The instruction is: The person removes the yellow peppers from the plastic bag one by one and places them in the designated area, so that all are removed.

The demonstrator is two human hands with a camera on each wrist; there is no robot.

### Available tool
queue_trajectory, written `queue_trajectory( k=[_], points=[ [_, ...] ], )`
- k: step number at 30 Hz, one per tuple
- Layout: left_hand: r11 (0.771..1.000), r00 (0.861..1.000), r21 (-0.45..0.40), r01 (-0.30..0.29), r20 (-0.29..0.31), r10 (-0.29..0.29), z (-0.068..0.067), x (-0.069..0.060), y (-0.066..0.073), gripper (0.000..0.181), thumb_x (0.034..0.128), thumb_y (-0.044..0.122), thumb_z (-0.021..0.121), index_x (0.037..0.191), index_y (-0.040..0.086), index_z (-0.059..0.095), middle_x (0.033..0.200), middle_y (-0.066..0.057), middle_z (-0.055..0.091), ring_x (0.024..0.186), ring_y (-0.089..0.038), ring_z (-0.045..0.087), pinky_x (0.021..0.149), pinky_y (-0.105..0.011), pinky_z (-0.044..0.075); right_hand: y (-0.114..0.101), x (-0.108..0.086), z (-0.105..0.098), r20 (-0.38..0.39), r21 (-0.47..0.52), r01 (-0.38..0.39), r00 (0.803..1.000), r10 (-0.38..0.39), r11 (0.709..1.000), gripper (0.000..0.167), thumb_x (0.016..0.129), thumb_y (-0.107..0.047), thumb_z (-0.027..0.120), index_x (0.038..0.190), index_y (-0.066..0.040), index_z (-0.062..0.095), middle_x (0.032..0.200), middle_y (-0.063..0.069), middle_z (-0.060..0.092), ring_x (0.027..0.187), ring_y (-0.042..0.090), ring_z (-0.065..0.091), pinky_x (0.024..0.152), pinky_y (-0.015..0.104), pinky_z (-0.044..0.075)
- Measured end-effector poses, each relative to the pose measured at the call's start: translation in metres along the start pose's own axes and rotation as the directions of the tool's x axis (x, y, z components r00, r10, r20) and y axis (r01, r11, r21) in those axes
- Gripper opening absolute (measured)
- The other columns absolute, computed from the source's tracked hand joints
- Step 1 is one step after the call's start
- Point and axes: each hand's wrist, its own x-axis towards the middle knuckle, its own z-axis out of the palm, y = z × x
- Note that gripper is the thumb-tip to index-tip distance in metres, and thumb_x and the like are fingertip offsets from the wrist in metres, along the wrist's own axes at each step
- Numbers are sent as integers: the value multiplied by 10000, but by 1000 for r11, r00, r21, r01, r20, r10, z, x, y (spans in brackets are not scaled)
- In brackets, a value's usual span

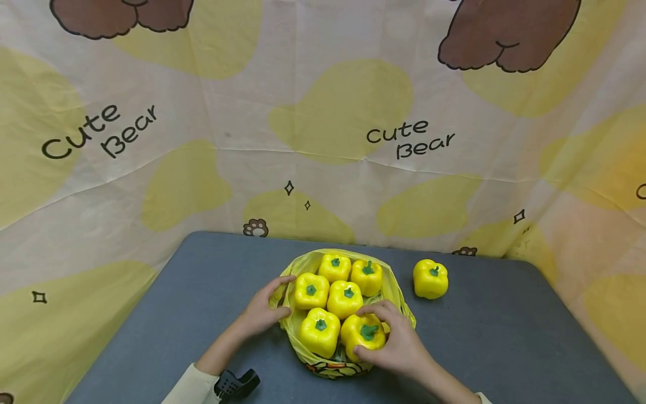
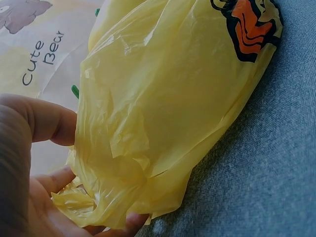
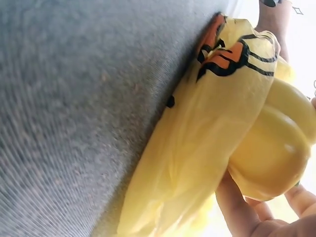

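- Left of the yellow plastic bag [image 2: 163, 108], a black strap [image 1: 237, 385] sits by the cuff of my pale sleeve [image 1: 190, 387].
- At the bag's left edge, my left hand [image 1: 261, 310] grips the gathered plastic, thumb on one face and fingers behind it.
- The bag itself stands on the grey tabletop [image 1: 217, 286], its roundish mouth facing up; the film is thin, creased and see-through, with an orange-and-black print [image 3: 227, 61] low on the side nearest me.
- Inside the bag, left to right, are a left pepper [image 1: 305, 297], a near-left pepper [image 1: 315, 339], a back pepper [image 1: 330, 273] and a centre pepper [image 1: 340, 306], all glossy yellow and lobed, green stems upward.
- In the bag's near-right part is the pepper I grasp [image 1: 357, 338]: bright, shiny, with deep grooves. It is blocky, with no marked long axis; its green stem faces up and bends to the right.
- Behind that one, the back-right pepper [image 1: 372, 284] points its stem upward.
- My right hand [image 1: 401, 343] reaches over the bag's right rim, clasping that grooved pepper, thumb on my side, fingers opposite.
- Right of the bag, well apart, a lone pepper [image 1: 428, 284] rests on the tabletop, stem up.
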Motion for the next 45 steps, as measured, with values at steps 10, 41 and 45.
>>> queue_trajectory(
  k=[10, 41, 45],
  points=[
    [1000, 1000, -3, 2, -3, -2, 0, 0, -1, 645, 747, 95, 681, 1367, 174, 520, 1464, -123, 461, 1355, -315, 395, 1057, -550, 326, -4, 4, -14, -13, 10, 8, 1000, -8, 1000, 493, 618, -245, 864, 1063, -294, 656, 1067, -84, 593, 903, 95, 563, 686, 242, 508],
    [1000, 1000, 1, -15, -14, 15, 1, 1, -1, 631, 753, 103, 667, 1363, 163, 517, 1446, -138, 476, 1334, -322, 414, 1045, -536, 339, 19, 21, -107, -327, -188, -46, 945, -19, 981, 463, 686, -98, 827, 1128, -128, 690, 1135, 34, 583, 921, -17, 472, 640, 197, 474],
    [1000, 1000, 8, -18, -17, 18, 1, 0, -1, 633, 749, 102, 666, 1362, 159, 518, 1442, -138, 480, 1345, -326, 407, 1058, -546, 326, 25, 21, -118, -354, -204, -52, 935, -24, 978, 460, 689, -89, 822, 1128, -110, 687, 1122, 30, 580, 910, -27, 464, 642, 157, 450]
  ],
)
